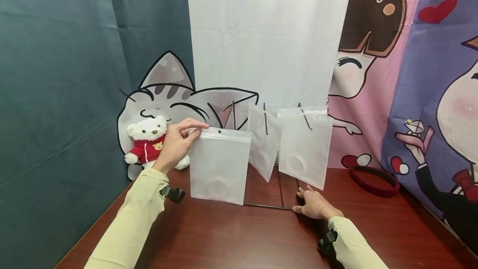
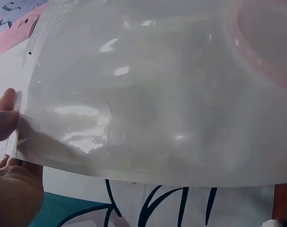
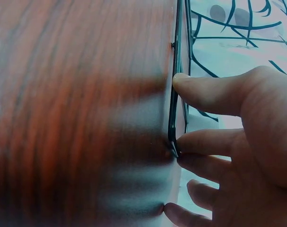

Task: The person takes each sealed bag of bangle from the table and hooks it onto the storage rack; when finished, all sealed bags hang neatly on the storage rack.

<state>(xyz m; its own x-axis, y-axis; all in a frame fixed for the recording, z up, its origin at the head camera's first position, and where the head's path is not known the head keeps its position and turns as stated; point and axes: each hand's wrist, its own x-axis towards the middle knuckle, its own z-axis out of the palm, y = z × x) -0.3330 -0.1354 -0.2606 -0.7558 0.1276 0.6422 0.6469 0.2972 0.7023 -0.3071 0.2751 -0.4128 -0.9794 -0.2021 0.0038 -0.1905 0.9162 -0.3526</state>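
Note:
My left hand [image 1: 179,142] pinches the upper left corner of a frosted zip-top bag [image 1: 220,165] between thumb and fingers. A pale pinkish ring [image 2: 238,42] shows inside the bag near its bottom. A small round hole sits in the bag's top strip, in front of a dark upright hook [image 1: 234,113]. My right hand [image 1: 313,203] rests at the front right corner of a black wire rack [image 1: 267,206]. In the right wrist view, its thumb and fingertips touch the wire [image 3: 174,109]. Two similar bags hang on hooks, the middle one [image 1: 264,140] turned edgeward, the right one [image 1: 304,148] facing forward.
A white teddy bear [image 1: 149,130] in a red top sits behind my left hand. A dark red band-like ring [image 1: 373,182] lies at the right rear of the brown table [image 1: 239,240]. Printed curtains [image 1: 269,32] stand close behind.

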